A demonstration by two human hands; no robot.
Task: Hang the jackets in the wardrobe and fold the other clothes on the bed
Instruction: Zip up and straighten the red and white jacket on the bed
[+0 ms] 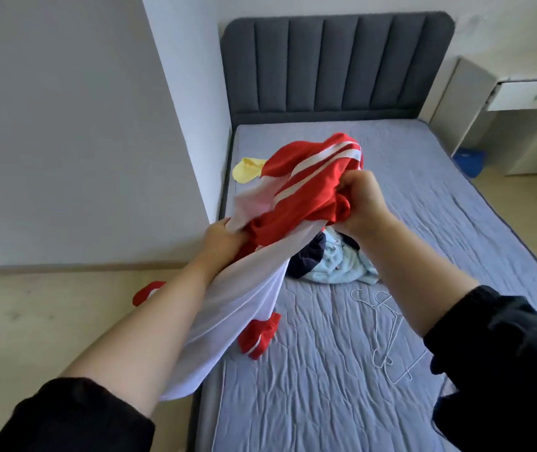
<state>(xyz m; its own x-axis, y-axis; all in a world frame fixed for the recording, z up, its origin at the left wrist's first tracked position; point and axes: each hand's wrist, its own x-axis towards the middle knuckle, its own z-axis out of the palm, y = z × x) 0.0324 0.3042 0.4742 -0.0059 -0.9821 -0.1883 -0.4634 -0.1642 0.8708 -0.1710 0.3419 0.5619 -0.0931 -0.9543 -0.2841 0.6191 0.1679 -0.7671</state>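
The jacket (312,194) is red with white stripes and lining, the bed (325,402) grey-blue quilted, the headboard (335,60) dark grey.

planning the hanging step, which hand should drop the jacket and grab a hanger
Right hand, likely: the hangers lie on the bed under its forearm; the left hand grips the jacket farther away.

Jacket (309,190) was held between left hand (224,239) and right hand (361,200) above the bed (456,197), pile of clothes (335,262) lay beneath, hangers (387,327) lay nearer and rightward, headboard (335,63) stood behind, desk (528,96) stood right of it.
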